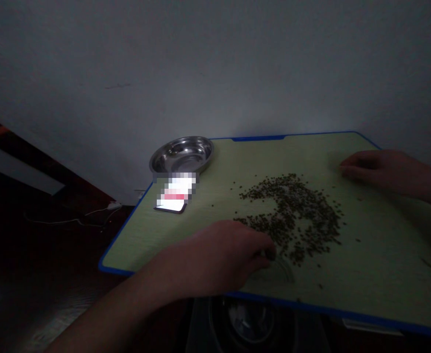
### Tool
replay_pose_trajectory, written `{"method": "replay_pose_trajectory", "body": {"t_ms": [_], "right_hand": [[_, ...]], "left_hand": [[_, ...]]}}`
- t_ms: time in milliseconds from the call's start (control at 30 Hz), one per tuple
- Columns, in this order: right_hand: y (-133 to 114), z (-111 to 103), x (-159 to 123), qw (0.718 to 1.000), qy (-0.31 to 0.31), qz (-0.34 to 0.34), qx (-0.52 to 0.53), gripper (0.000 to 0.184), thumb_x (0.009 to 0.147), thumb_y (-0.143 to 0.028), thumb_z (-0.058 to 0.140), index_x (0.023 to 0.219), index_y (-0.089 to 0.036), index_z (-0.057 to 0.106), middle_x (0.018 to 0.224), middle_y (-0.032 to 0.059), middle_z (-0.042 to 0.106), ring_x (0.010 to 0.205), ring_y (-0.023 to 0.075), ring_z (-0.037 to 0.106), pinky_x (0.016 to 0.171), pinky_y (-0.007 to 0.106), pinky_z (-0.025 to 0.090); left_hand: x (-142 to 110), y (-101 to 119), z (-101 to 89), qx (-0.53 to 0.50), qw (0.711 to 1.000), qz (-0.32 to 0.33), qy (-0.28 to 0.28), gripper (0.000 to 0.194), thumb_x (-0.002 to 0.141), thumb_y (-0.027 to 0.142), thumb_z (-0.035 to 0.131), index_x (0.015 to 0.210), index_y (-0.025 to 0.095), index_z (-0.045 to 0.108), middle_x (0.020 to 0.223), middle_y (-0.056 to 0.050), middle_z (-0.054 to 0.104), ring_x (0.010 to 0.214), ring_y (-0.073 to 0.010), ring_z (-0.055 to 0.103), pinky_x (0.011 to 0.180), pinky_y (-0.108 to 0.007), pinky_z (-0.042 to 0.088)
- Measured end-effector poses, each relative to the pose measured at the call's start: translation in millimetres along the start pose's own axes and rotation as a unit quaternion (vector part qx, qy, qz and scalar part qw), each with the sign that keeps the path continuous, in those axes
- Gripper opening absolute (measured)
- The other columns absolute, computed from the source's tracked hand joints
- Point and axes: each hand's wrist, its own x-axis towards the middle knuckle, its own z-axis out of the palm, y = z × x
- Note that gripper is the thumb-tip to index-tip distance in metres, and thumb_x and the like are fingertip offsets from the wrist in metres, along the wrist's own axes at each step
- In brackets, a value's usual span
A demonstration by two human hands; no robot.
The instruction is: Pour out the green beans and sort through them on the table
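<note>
Small dark brown grains, like peppercorns [287, 208], lie loosely spread over the middle of a pale green tabletop [384, 264] with a blue rim. My left hand [233, 255] is low over the near left side of the spread, its thumb and fingers pinched together. Something dark shows at those fingertips, too small and dim to name. Beyond the right side of the grains, my right hand [369, 166] hovers or rests near the surface, fingers closed together. What it holds, if anything, is hidden.
A shiny steel bowl [182, 154] stands at the back left, with a lit phone [174, 193] in front of it. The wall [237, 73] rises behind the table. Below the front edge sits a round metallic vessel [252, 318]. A white cable [86, 214] runs at the left.
</note>
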Motion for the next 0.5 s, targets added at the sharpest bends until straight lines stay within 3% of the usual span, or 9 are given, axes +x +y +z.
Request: {"method": "replay_pose_trajectory", "body": {"t_ms": [233, 500], "right_hand": [[-9, -4, -3, 1.0, -0.003, 0.001, 0.009, 0.042, 0.072, -0.06, 0.05, 0.08, -0.021, 0.065, 0.074, 0.0063, 0.069, 0.067, 0.0241, 0.063, 0.063, 0.038, 0.046], [-14, -6, -6, 1.0, -0.008, 0.001, 0.015, 0.041, 0.072, -0.058, 0.049, 0.078, -0.02, 0.064, 0.073, 0.0069, 0.068, 0.067, 0.0237, 0.062, 0.062, 0.037, 0.044]], "left_hand": [[22, 11, 4.3, 0.048, 0.998, 0.036, 0.019, 0.018, 0.091, 0.025, 0.048, 0.097, 0.021, 0.065, 0.091, -0.004, 0.07, 0.081, -0.017, 0.064, 0.068, -0.026, 0.044], [45, 20, 15.8, 0.127, 0.986, 0.099, 0.04, 0.008, 0.085, 0.02, 0.053, 0.085, 0.019, 0.061, 0.08, -0.005, 0.069, 0.071, -0.0185, 0.066, 0.055, -0.028, 0.041]]}}
